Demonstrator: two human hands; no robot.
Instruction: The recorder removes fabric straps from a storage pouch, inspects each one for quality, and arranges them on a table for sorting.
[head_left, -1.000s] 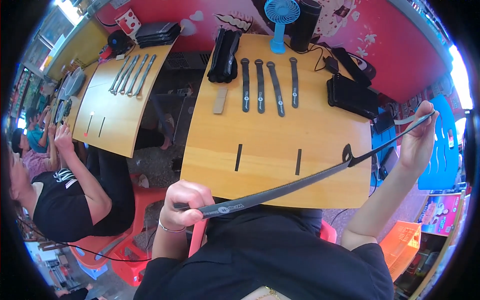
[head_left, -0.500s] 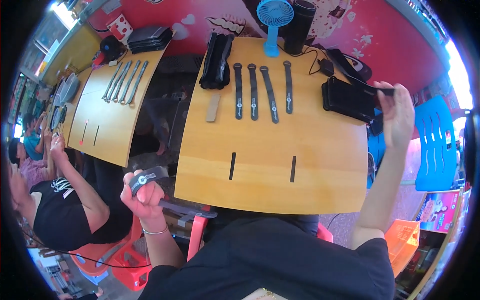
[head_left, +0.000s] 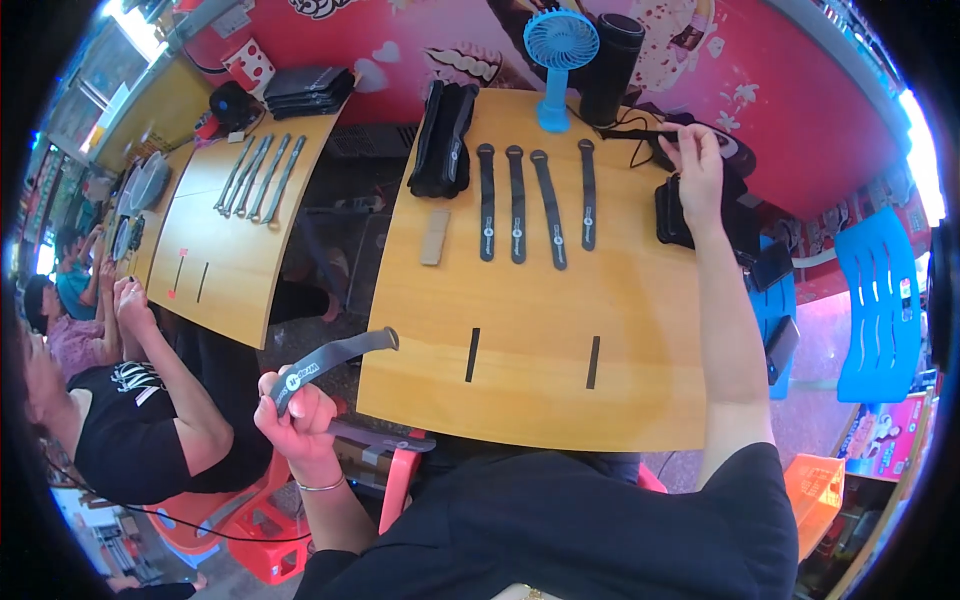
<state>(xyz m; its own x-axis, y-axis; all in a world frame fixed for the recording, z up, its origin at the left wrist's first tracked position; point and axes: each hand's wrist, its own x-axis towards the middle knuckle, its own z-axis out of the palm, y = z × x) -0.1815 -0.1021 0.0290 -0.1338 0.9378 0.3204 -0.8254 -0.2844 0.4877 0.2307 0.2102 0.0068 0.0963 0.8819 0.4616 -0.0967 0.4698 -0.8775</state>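
Observation:
My left hand is closed in front of the table's near left corner, gripping a grey strap with white printing. The strap's slotted round end points up to the right. Another grey length shows below that hand; whether it is part of the same strap I cannot tell. My right hand is raised over the table's far right, its fingers pinching a dark strap that stretches left. Beneath that wrist lies a black bundle, partly hidden. Several grey straps lie in a row on the table.
A folded black bundle and a small cardboard piece are on the table's left side. At the back stand a blue fan and a black cylinder. A co-worker sits left at another table. A blue chair is right.
My right hand has moved left and up with the dark strap, over the table's far edge. The strap in my left hand has swung out, its slotted end now up and to the right.

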